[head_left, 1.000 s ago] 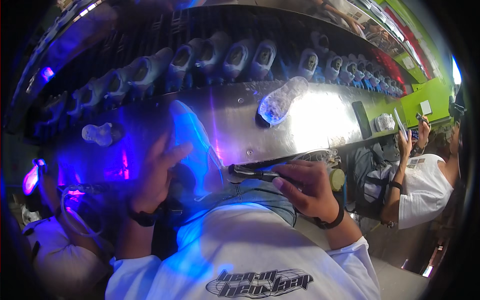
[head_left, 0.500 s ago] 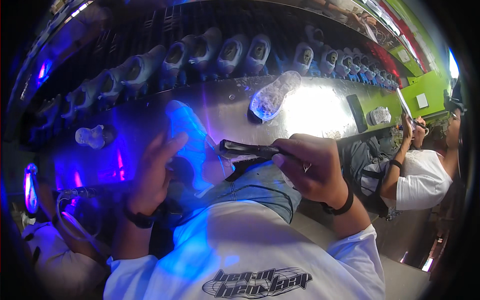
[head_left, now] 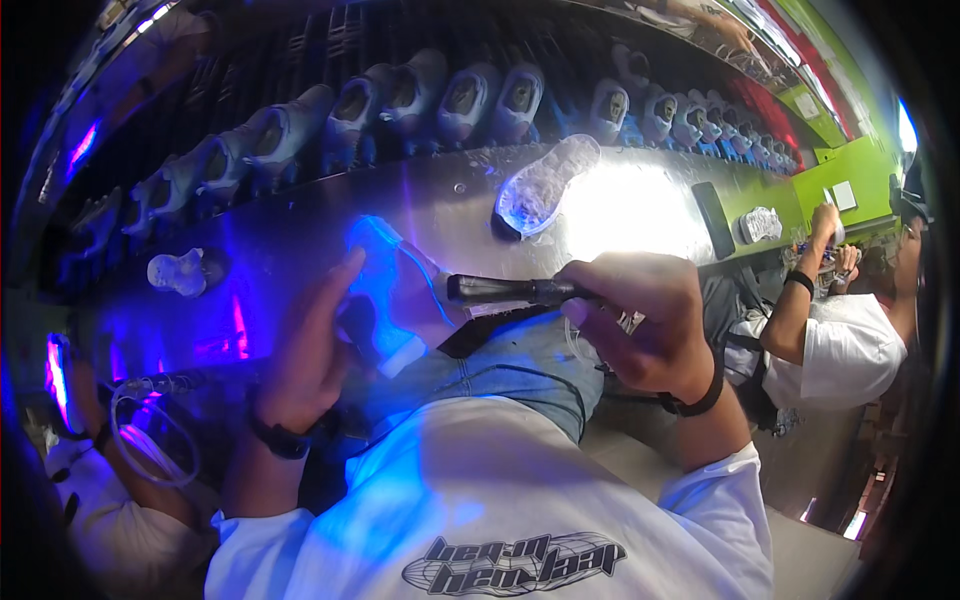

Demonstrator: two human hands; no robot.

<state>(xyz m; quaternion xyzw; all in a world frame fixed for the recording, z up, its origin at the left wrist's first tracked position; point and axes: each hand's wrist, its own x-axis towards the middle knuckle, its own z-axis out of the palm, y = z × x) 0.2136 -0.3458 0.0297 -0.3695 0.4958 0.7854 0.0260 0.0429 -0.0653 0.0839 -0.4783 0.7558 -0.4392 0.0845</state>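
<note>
My left hand point(head_left: 312, 345) is closed around a pale shoe point(head_left: 395, 300), which is tilted and washed in blue light above my lap. The thumb lies along the shoe's near side, while most of the fingers are hidden behind it. In my right hand point(head_left: 645, 325) is a dark-handled brush point(head_left: 500, 290), gripped between thumb and fingers. Its head points left and reaches the shoe's right edge; I cannot tell whether the bristles touch it. Beyond the shoe, a sole-shaped piece point(head_left: 545, 192) with whitish, crumpled-looking material on it lies on the metal bench point(head_left: 430, 240).
Several shoes point(head_left: 467, 100) stand in a row along the bench's far side. A small white piece point(head_left: 177, 273) lies at left; a dark bar point(head_left: 711, 220) and a white crumpled item point(head_left: 760, 225) lie at right. Co-workers sit on both sides, one in a white shirt point(head_left: 850, 345) at right.
The shoe has turned and shifted slightly in my left hand. My right hand with the brush has moved a little to the right. The right co-worker's arm has shifted forward.
</note>
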